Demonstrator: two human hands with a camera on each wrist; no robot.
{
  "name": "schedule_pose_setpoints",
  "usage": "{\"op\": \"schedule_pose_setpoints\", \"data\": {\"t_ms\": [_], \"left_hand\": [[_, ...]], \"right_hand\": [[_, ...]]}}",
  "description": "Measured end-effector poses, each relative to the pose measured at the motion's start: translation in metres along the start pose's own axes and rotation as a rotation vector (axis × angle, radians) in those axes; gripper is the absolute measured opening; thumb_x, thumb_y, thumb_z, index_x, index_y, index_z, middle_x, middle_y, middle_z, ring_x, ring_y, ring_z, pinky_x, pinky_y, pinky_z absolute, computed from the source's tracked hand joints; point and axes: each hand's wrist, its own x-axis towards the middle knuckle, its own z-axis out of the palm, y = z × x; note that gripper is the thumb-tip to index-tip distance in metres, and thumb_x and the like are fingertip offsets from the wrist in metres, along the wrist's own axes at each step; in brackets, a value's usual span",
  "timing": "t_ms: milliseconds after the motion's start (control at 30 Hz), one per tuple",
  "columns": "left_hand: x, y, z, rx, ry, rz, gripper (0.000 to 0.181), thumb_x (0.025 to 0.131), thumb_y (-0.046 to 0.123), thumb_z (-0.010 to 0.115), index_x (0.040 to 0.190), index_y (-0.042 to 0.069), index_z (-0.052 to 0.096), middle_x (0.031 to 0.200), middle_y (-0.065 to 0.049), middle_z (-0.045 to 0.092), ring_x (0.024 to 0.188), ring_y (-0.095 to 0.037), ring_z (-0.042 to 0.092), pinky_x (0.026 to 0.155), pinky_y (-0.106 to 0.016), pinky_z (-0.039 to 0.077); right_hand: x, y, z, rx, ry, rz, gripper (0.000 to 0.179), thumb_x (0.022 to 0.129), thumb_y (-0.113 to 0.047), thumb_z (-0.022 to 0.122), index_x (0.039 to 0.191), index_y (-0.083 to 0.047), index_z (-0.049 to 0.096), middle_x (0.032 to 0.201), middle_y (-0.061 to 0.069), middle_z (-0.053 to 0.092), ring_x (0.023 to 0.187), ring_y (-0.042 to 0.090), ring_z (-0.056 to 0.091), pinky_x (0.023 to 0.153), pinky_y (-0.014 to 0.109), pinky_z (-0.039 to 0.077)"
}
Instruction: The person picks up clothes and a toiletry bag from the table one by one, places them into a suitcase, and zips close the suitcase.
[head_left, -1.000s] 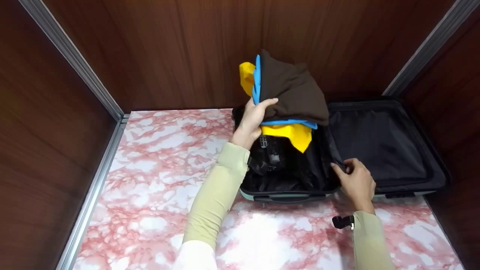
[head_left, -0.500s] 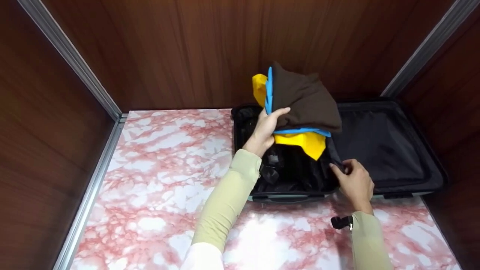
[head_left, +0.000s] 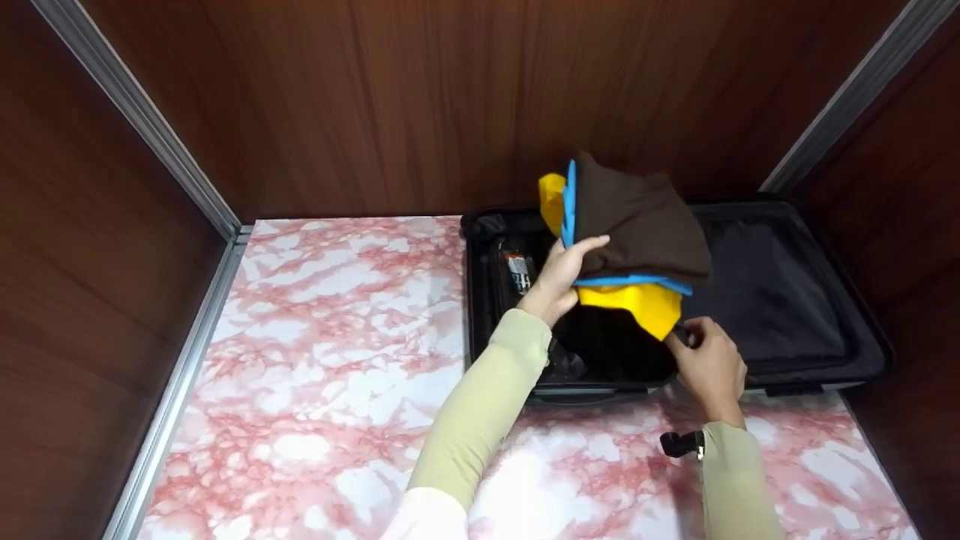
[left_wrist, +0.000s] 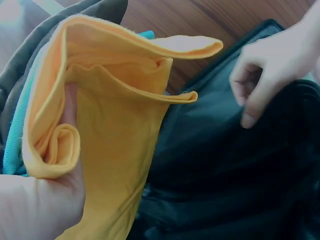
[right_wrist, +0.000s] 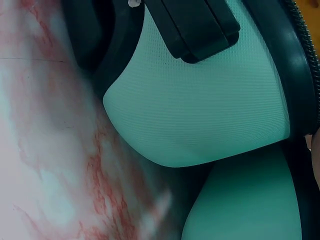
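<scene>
- See, held in the air over an open suitcase (head_left: 471,300), a stack of folded cloths: brown cloth (head_left: 641,225) on top, blue cloth (head_left: 568,214) between, yellow cloth (head_left: 637,307) underneath
- From the head view, seen to overlap the place where both suitcase halves meet; cannot tell how high above
- Gripping the stack at its near left corner, see left hand (head_left: 559,277), with thumb on the brown cloth and at least one finger inside the yellow fold, thus pinching the three layers; cannot tell about the other fingers, hidden by cloth
- In the left wrist view, notice a rolled yellow end near the palm and two loose yellow edges pointing away
- Just beside the hanging yellow corner, see right hand (head_left: 711,367), with fingers curled, pinching a dark fabric flap (head_left: 682,334) between thumb and forefinger
- Inside the left half, see a dark item with a printed label (head_left: 519,271), partly covered by the left hand
- In the right wrist view, see mint-green shell (right_wrist: 200,115) and black latch (right_wrist: 195,25)
- Farther out, see pale green sleeves (head_left: 480,412), pink-and-white marbled surface (head_left: 337,315) under the suitcase, and dark wooden panels (head_left: 420,105) with metal rails (head_left: 150,120)
</scene>
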Motion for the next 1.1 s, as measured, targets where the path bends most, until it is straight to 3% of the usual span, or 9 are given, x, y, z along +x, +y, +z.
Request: {"op": "schedule_pose_setpoints", "data": {"t_ms": [167,333,600,733,967,1100], "left_hand": [[0.006,-0.012,-0.010,0.023,-0.008,-0.100,0.051,0.090,0.019,0.076,0.136,0.018,0.055,0.125,-0.005,0.062,0.106,-0.030,0.065,0.095,-0.043,0.051],[0.012,-0.018,-0.021,0.044,0.008,-0.157,0.057,0.090,0.020,0.076,0.141,0.020,0.051,0.122,-0.004,0.063,0.103,-0.029,0.066,0.093,-0.042,0.051],[0.017,-0.023,-0.028,0.060,-0.009,-0.189,0.065,0.092,0.022,0.075,0.150,0.020,0.046,0.131,-0.006,0.062,0.111,-0.029,0.064,0.099,-0.043,0.048],[0.016,-0.029,-0.030,0.111,0.028,-0.201,0.071,0.092,0.023,0.075,0.154,0.021,0.040,0.138,-0.002,0.056,0.115,-0.025,0.060,0.101,-0.040,0.046],[0.013,-0.040,-0.034,0.118,0.041,-0.209,0.056,0.094,0.016,0.071,0.144,0.014,0.048,0.131,-0.006,0.059,0.111,-0.029,0.063,0.098,-0.040,0.049],[0.011,-0.039,-0.035,0.166,0.056,-0.219,0.067,0.095,0.018,0.071,0.153,0.016,0.039,0.145,-0.007,0.049,0.124,-0.030,0.056,0.103,-0.042,0.044]], "right_hand": [[0.001,0.000,-0.001,-0.004,0.012,0.012,0.041,0.093,-0.048,0.068,0.114,-0.013,0.067,0.095,0.004,0.060,0.083,0.028,0.058,0.072,0.047,0.042],[0.002,0.001,0.001,-0.012,0.027,-0.005,0.049,0.093,-0.055,0.067,0.114,-0.011,0.068,0.093,0.005,0.059,0.081,0.029,0.058,0.071,0.047,0.042],[0.001,0.002,0.003,-0.006,0.041,-0.013,0.049,0.092,-0.054,0.068,0.114,-0.011,0.068,0.092,0.005,0.060,0.080,0.029,0.058,0.071,0.047,0.043],[0.000,0.001,0.004,-0.002,0.041,-0.015,0.050,0.091,-0.057,0.068,0.112,-0.012,0.068,0.092,0.005,0.059,0.079,0.028,0.058,0.070,0.046,0.042],[-0.001,0.001,0.003,0.002,0.027,-0.009,0.051,0.092,-0.059,0.066,0.112,-0.012,0.068,0.092,0.005,0.059,0.079,0.028,0.057,0.069,0.044,0.041],[0.000,0.000,0.002,0.000,0.023,-0.007,0.051,0.092,-0.059,0.066,0.112,-0.012,0.068,0.093,0.005,0.060,0.080,0.028,0.057,0.070,0.044,0.041]]}}
